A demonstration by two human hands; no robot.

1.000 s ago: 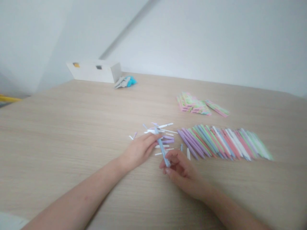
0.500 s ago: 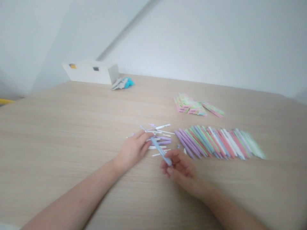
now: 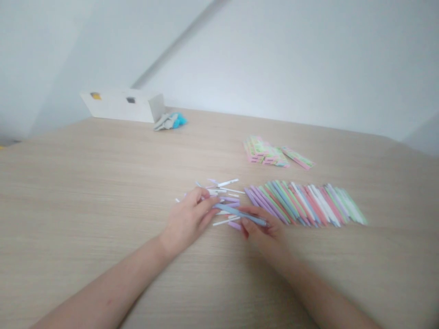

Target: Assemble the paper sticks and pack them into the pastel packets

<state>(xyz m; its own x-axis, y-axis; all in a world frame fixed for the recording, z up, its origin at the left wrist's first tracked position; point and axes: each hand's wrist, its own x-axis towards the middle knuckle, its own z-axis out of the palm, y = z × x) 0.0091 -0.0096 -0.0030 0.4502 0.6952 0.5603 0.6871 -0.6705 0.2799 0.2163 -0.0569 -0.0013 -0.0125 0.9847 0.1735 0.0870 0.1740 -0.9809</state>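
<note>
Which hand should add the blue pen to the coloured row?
Right, probably: right hand holds the slim blue plastic pen beside the pastel pen row; left hand sits farther off.

1. The right hand (image 3: pixel 264 228) pinches a blue pen barrel (image 3: pixel 240 214), which lies nearly level.
2. The left hand (image 3: pixel 187 219) touches the barrel's far end, over loose pen parts (image 3: pixel 224 194).
3. A row of coloured pens (image 3: pixel 305 203) lies on the counter (image 3: pixel 85 183) just right of the right hand.

Left hand (image 3: pixel 187 220) and right hand (image 3: pixel 263 230) close together, both curled.
</note>
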